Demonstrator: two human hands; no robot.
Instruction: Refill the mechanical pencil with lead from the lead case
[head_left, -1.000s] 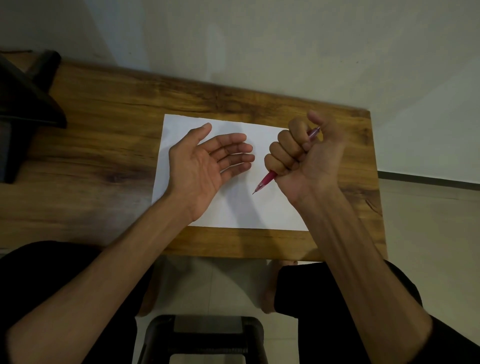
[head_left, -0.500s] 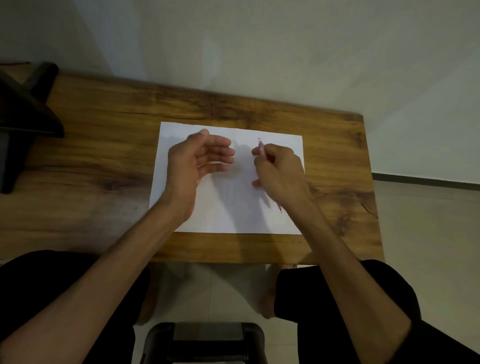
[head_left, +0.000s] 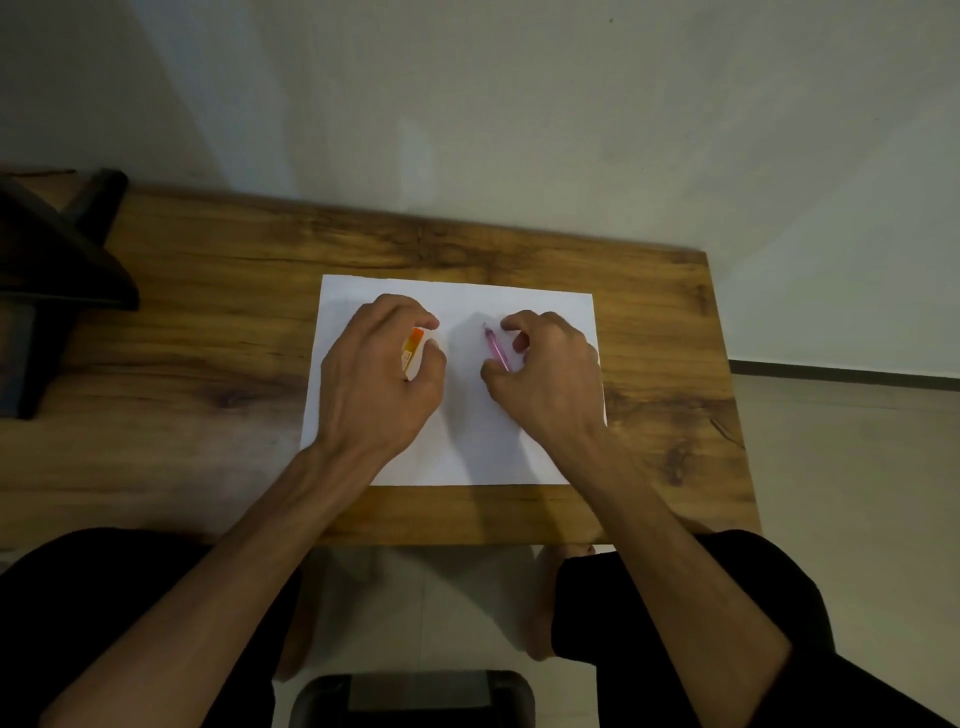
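Observation:
A white sheet of paper (head_left: 467, 447) lies on the wooden table (head_left: 208, 322). My left hand (head_left: 379, 374) arches over the paper's left half, and its thumb and fingers curl round a small orange lead case (head_left: 414, 347). On the right half, my right hand (head_left: 550, 374) holds the pink mechanical pencil (head_left: 494, 347) low against the sheet, fingers curled over its rear part. The pencil's tip points away from me, and the rest of it is hidden under the hand.
A dark object (head_left: 47, 270) stands at the table's far left corner. The wall rises right behind the table. A black stool (head_left: 415, 696) shows between my knees below the front edge. Bare wood surrounds the paper on both sides.
My left hand turned palm down and closed round the orange lead case. My right hand brought the pencil down from mid-air to the paper, with its tip now pointing away.

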